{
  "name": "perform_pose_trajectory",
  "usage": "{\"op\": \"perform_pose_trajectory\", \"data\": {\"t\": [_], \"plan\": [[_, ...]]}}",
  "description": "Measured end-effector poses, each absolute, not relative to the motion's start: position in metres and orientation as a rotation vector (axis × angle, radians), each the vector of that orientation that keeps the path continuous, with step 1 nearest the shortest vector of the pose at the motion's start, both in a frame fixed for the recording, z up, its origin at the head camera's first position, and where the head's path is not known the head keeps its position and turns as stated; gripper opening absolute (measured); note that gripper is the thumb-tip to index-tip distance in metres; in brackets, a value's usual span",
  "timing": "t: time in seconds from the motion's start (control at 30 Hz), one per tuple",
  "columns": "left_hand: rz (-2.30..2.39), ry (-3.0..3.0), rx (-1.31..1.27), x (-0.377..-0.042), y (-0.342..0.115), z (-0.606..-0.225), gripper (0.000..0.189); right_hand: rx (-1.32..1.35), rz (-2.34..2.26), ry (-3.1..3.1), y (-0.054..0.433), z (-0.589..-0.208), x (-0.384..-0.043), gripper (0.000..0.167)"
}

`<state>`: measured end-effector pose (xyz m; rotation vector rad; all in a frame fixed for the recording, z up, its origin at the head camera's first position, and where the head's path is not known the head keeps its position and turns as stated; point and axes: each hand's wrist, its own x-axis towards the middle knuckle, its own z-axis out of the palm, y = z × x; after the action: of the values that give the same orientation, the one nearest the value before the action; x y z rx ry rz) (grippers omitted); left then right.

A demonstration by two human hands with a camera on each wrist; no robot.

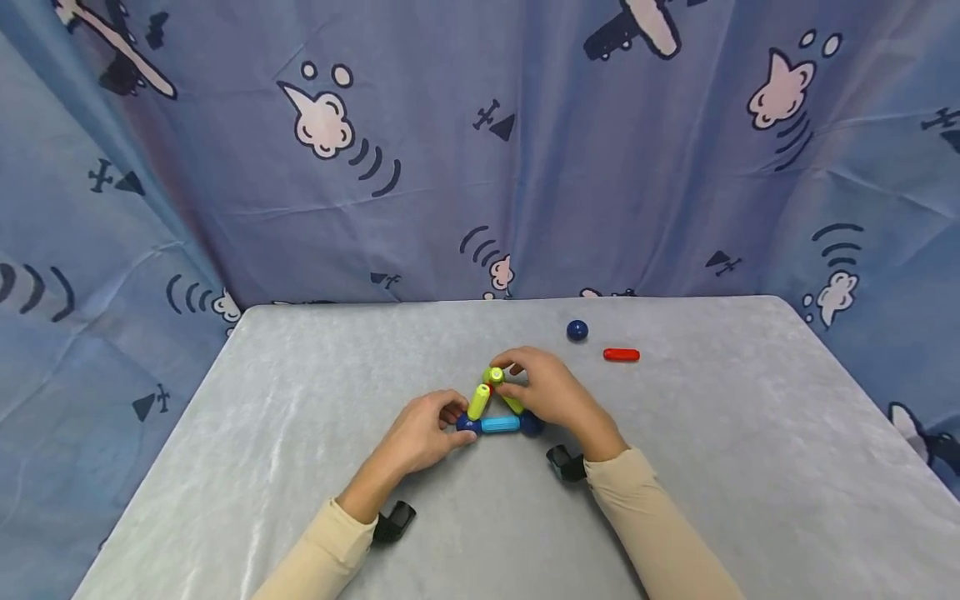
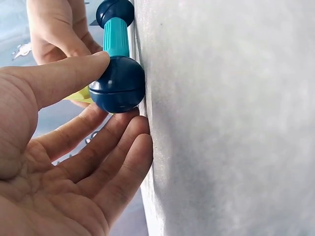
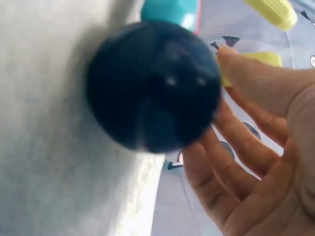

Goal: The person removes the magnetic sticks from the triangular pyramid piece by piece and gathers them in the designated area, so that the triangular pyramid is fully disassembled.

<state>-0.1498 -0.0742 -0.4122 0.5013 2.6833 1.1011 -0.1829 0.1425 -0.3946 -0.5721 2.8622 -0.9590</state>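
A small frame of magnetic building rods and balls stands on the table. Its front edge is a light blue rod (image 1: 500,425) between a left dark blue ball (image 2: 117,84) and a right dark blue ball (image 3: 153,86). Yellow-green rods rise from both balls, the left rod (image 1: 478,402) tilted upward. My left hand (image 1: 424,431) holds the left ball, thumb on its near side and fingers behind. At the back corner, my right hand (image 1: 546,387) pinches a yellow-green rod (image 1: 495,375) between thumb and fingers. A bit of red shows below that rod, mostly hidden.
Beyond my right hand lie a loose dark blue ball (image 1: 577,331) and a red rod (image 1: 622,355). The grey cloth-covered table (image 1: 720,467) ends at the back against a patterned blue curtain (image 1: 435,167).
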Motion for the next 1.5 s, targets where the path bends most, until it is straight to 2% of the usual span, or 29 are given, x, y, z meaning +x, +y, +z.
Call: {"op": "perform_pose_trajectory", "data": {"t": [0.37, 1.13, 1.5], "plan": [[1.111, 2.677, 0.484, -0.148, -0.074, -0.414, 0.029, -0.538, -0.953, 2.916, 0.132, -0.405, -0.185, 0.027], [1.095, 2.692, 0.454, -0.150, -0.073, -0.411, 0.030, -0.609, -0.875, 3.057, 0.130, -0.401, -0.184, 0.014], [1.092, 2.703, 0.461, -0.150, -0.073, -0.413, 0.030, -0.614, -0.869, 3.080, 0.130, -0.403, -0.182, 0.018]]}}
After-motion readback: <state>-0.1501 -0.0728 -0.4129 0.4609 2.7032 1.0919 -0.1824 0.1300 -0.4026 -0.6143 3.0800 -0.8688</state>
